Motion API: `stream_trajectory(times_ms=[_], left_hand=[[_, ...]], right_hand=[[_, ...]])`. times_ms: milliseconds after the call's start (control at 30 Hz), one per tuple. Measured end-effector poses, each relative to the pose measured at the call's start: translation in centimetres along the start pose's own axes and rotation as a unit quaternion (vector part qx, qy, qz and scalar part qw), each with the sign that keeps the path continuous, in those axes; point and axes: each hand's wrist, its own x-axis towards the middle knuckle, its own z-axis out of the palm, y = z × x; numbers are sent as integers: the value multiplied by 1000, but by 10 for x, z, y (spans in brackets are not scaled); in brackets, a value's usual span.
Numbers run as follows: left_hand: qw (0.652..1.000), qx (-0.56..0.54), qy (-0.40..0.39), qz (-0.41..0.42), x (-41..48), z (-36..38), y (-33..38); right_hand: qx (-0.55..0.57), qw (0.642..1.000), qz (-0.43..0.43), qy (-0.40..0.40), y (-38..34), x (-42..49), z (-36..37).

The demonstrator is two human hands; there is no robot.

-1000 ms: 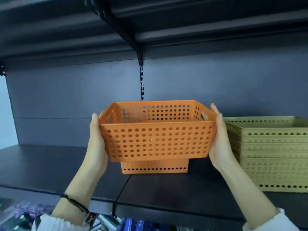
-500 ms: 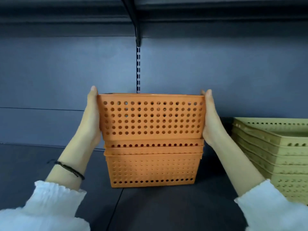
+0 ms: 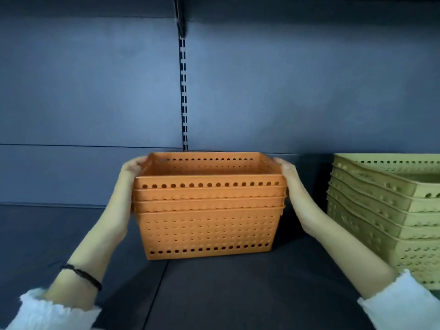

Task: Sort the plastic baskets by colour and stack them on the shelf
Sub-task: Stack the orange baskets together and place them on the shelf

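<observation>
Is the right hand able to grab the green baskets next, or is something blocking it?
Probably yes. The right hand is on the orange stack's end, and the green stack stands just beside it on the same shelf, with only bare shelf between. It must let go first.

The orange baskets (image 3: 209,225) and green baskets (image 3: 385,210) looked like matt perforated plastic; the shelf (image 3: 238,294) and back panel (image 3: 95,91) were dark, smooth and matt; the white cuffs (image 3: 400,308) were frilled cloth
</observation>
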Motion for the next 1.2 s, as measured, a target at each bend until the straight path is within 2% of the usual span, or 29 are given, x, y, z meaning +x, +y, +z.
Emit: stream_trajectory(times_ms=[200,367,500,800,1200], left_hand=[[994,-96,36,-43,-2,14,-2],[993,-101,7,-57,-12,17,-1],[994,-97,17,-42,-17,12,-3],[994,-110,-9,-1,-33,-7,-10],[993,-107,-48,-9,-111,-43,20]], right_hand=[[94,994,56,1,5,3,10],[166,984,63,-3,6,-6,13],[209,976,60,19,3,-14,14],[238,967,72,61,-9,-38,19],[268,959,77,39,-58,-127,11]])
